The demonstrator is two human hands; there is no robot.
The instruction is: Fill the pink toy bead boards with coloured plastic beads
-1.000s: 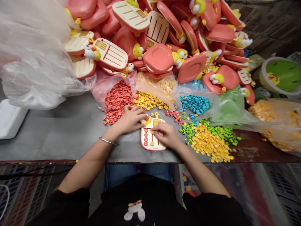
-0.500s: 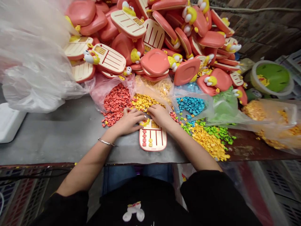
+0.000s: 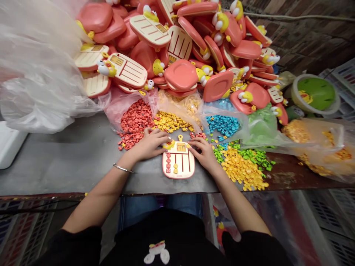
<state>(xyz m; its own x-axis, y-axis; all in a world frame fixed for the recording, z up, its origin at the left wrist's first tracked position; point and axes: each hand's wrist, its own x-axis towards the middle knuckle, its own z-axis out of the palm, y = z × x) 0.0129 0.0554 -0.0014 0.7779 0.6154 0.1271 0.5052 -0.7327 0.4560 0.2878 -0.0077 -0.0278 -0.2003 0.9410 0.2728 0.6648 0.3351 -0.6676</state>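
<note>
A cream and pink toy abacus board [image 3: 179, 164] lies flat on the grey table [image 3: 74, 159] in front of me, with red beads in its left slot and yellow beads in the second. My left hand [image 3: 151, 143] rests curled at the board's top left corner, fingertips against its yellow duck head. My right hand [image 3: 204, 152] sits at the board's right edge, its fingers bent and pinched together; what they hold is too small to make out. Loose red beads [image 3: 135, 121] and yellow beads [image 3: 170, 122] lie just beyond my hands.
A big heap of pink duck-shaped abacus toys [image 3: 188, 48] fills the back of the table. Blue beads [image 3: 223, 123], green beads [image 3: 253, 155] and more yellow beads [image 3: 242, 170] spread to the right. Clear plastic bags [image 3: 36, 74] pile up at the left. A green-lidded tub [image 3: 316, 92] stands far right.
My right hand went from the board up to the yellow bead pile, then came back down to the board's right edge. My left hand stayed at the top left corner.
</note>
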